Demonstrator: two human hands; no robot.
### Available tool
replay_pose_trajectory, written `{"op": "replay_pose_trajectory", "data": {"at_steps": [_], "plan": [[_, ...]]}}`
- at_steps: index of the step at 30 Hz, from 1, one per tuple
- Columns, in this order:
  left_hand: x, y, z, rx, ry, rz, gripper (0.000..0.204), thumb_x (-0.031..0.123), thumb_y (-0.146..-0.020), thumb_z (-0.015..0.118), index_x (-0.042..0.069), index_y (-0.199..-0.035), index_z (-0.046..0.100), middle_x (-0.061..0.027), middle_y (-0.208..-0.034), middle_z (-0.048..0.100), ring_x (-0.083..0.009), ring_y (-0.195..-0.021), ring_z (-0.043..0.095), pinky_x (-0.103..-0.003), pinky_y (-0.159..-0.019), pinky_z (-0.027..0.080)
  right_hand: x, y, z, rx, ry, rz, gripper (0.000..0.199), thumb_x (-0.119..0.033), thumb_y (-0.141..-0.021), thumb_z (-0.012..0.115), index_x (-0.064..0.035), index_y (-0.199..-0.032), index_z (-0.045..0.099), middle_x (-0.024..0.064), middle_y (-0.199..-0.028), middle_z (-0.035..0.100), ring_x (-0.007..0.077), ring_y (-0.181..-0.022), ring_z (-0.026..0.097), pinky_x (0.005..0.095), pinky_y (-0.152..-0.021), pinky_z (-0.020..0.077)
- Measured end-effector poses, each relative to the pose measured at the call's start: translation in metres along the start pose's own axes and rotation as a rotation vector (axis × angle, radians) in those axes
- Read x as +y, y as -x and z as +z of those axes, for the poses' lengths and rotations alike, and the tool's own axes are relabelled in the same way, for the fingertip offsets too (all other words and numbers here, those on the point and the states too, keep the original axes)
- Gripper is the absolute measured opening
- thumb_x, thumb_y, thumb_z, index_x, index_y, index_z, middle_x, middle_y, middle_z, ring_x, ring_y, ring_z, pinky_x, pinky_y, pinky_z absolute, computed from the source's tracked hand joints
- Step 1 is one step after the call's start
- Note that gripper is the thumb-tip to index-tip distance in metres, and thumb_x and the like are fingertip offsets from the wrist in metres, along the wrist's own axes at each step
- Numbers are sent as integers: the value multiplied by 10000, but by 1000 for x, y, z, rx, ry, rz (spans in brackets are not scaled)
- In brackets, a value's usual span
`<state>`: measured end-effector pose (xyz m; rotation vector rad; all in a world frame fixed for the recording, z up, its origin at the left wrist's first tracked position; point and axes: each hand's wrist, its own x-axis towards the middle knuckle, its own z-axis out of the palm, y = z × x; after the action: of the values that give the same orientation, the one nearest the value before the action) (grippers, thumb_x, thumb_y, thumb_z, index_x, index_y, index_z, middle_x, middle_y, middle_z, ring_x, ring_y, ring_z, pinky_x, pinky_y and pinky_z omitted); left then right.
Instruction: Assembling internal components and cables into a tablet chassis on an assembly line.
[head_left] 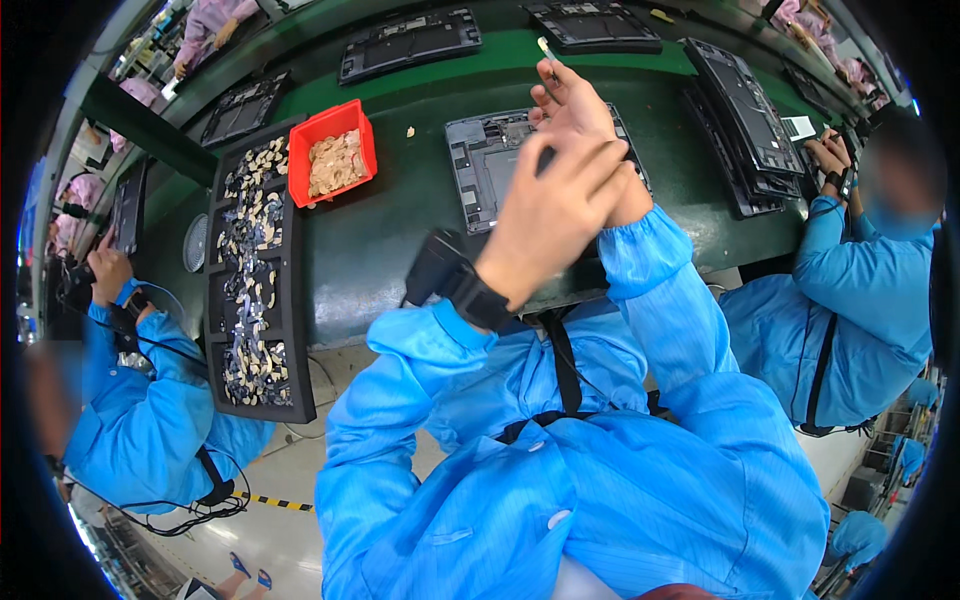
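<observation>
My right hand point(575, 105) is raised over a dark tablet-like device point(475, 165) with its inner parts exposed. Between its thumb and fingers is a small part with a pale yellow tip point(544, 45), too small to name. My left hand point(560, 205) crosses over and its bent fingers lie around my right wrist, beside the blue sleeve cuff. Both hands and forearms partly cover the device. To the left stands a long black compartment tray point(300, 355) full of small dark and yellowish parts. A red bin point(366, 115) of pale tan pieces sits by the tray's far end.
Open devices point(410, 47) lie along the far side of the green bench point(385, 235). A stack of devices point(745, 120) leans at the right. Co-workers in blue sit at the left point(150, 430) and right point(860, 290). A tiny pale scrap point(410, 131) lies beside the bin.
</observation>
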<state>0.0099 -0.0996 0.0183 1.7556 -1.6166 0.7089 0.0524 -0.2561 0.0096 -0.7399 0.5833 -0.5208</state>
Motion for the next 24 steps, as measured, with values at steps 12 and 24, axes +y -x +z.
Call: {"op": "replay_pose_trajectory", "data": {"at_steps": [12, 24], "plan": [[84, 57, -13, -55, 456, -199, 363, -22, -776, 703, 27, -1134, 738, -134, -1215, 703, -290, -1169, 666, -394, -925, 534, 1, -10, -12, -41, -177, -10, 125, -219, -1007, 673, -130, -1093, 683, -62, -988, 691, 123, -837, 565, 338, -763, 418], [55, 32, 4, 3, 577, -352, 231, 123, -827, 809, 25, -989, 677, -101, -940, 638, -321, -932, 647, -406, -804, 531, 1, -4, -13, -49, -143, -80, 164, -263, -1001, 677, -135, -1103, 687, -45, -1000, 716, 143, -811, 589, 333, -719, 408]]}}
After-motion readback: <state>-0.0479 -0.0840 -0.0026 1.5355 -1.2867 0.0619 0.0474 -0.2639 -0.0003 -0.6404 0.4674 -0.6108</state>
